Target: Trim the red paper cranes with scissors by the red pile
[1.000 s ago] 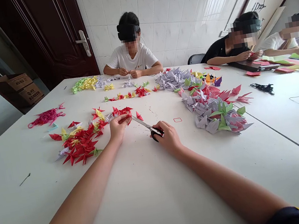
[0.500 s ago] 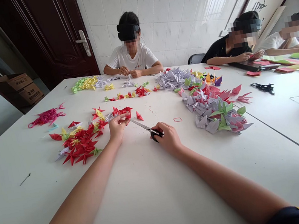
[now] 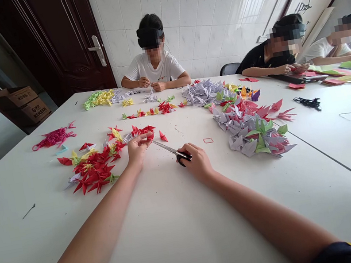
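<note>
Okay so, fingertips first: the fingers (image 3: 146, 139) of the left hand (image 3: 137, 150) are pinched narrow on a little cluster of paper cranes (image 3: 140, 133), a lilac one and some red ones, though I can't make out exactly where they grip. That cluster sits low over the tabletop (image 3: 79, 242), right in front of the big red pile. The right hand (image 3: 198, 160) is curled shut around the black loop handles of a pair of scissors (image 3: 172, 150), with the blades angled up and left toward the left hand. The tips end just short of those fingers, so there's a small gap and no cut happening in this shot. Right beyond the tips lies one small red crane (image 3: 163, 136), and tiny red bits are scattered on the white surface nearby, so it looks like some snipping has gone on here. Left of the hands is the heap of red cranes (image 3: 92, 168) with some yellow and pale ones mixed in, and past that a tangle of magenta cord (image 3: 54, 137). To the right is a much bigger heap of lilac, pink and green cranes (image 3: 249, 130). Farther along, a black cord (image 3: 307, 103) lies on the tabletop, and a person in a white tee (image 3: 154, 68) across the table and another in black (image 3: 265, 55) are busy with paper of their own.
</note>
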Demonstrator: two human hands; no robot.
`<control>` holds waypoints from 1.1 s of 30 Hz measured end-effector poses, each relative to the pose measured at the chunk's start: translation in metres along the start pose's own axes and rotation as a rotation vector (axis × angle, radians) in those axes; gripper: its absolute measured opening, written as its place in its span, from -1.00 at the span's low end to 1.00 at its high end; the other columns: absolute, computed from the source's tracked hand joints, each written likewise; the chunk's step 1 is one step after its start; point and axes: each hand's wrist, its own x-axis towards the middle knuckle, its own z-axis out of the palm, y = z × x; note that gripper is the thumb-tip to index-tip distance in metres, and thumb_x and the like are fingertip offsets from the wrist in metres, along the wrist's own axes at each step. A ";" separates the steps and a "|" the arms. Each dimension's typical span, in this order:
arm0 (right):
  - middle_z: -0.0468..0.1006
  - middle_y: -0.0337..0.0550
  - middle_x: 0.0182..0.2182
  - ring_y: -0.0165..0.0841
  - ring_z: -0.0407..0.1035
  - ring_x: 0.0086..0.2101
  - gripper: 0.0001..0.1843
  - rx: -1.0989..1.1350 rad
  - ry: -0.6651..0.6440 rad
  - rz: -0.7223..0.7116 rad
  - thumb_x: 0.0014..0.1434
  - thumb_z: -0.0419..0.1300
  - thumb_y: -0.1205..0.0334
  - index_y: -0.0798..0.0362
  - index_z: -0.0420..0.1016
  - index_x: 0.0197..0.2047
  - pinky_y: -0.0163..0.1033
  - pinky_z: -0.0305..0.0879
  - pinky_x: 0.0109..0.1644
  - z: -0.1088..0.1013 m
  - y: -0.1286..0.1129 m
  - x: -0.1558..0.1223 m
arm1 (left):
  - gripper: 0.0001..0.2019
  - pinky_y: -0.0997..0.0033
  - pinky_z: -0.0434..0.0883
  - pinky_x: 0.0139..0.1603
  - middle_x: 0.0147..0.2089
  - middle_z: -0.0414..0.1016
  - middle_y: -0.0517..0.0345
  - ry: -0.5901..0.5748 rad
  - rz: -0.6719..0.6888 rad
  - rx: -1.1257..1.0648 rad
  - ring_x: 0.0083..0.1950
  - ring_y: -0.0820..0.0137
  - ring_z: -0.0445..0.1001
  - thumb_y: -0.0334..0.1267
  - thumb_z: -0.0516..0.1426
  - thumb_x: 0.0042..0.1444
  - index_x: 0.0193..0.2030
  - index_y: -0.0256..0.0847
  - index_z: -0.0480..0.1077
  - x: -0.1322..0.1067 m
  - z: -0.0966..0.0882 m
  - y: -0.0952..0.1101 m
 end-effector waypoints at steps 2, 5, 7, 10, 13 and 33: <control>0.57 -0.19 -0.20 -0.28 0.40 -0.28 -0.80 0.001 0.011 0.007 0.00 0.12 0.37 -0.07 0.41 -0.27 -0.20 0.26 -0.18 0.000 0.000 0.000 | -0.69 0.35 0.38 -0.17 -0.24 0.61 0.05 0.003 -0.006 -0.001 -0.27 0.38 0.47 -0.36 0.25 -0.17 -0.20 -0.20 0.61 0.000 0.000 0.000; 0.57 -0.19 -0.22 -0.29 0.38 -0.31 -0.81 0.014 0.026 0.028 -0.01 0.13 0.35 -0.06 0.41 -0.28 -0.21 0.25 -0.21 0.000 0.001 0.000 | -0.68 0.35 0.38 -0.14 -0.15 0.61 0.03 0.000 -0.006 -0.012 -0.21 0.35 0.48 -0.33 0.27 -0.18 -0.18 -0.19 0.61 0.000 0.001 0.001; 0.58 -0.20 -0.25 -0.30 0.38 -0.32 -0.81 0.038 0.035 0.047 -0.02 0.13 0.34 -0.05 0.41 -0.28 -0.22 0.25 -0.24 0.002 0.002 0.000 | -0.65 0.34 0.38 -0.11 -0.10 0.60 0.03 -0.006 -0.005 -0.016 -0.18 0.35 0.49 -0.32 0.28 -0.18 -0.15 -0.19 0.59 0.000 0.001 0.002; 0.59 -0.20 -0.27 -0.32 0.39 -0.33 -0.82 0.090 0.042 0.072 -0.02 0.13 0.33 -0.04 0.42 -0.28 -0.24 0.26 -0.25 0.004 0.002 0.000 | -0.61 0.33 0.39 -0.10 -0.06 0.59 0.02 -0.015 -0.029 -0.032 -0.17 0.34 0.50 -0.32 0.28 -0.19 -0.12 -0.18 0.58 -0.001 0.002 0.004; 0.60 -0.20 -0.32 -0.31 0.41 -0.33 -0.83 0.118 0.055 0.085 -0.03 0.14 0.32 -0.03 0.43 -0.29 -0.23 0.28 -0.24 0.002 0.000 0.003 | -0.64 0.35 0.39 -0.12 -0.04 0.58 0.01 0.000 -0.040 -0.032 -0.13 0.32 0.51 -0.27 0.28 -0.16 -0.13 -0.18 0.57 -0.001 0.002 0.007; 0.45 -0.26 -0.49 -0.40 0.28 -0.49 -0.47 0.096 0.174 0.303 -0.22 0.41 -0.15 0.02 0.40 -0.30 -0.31 0.10 -0.48 -0.056 0.008 0.132 | -0.74 0.41 0.37 -0.26 -0.18 0.54 0.07 0.162 -0.127 -0.112 -0.26 0.39 0.49 -0.12 0.20 -0.05 -0.24 -0.18 0.51 0.002 -0.002 0.003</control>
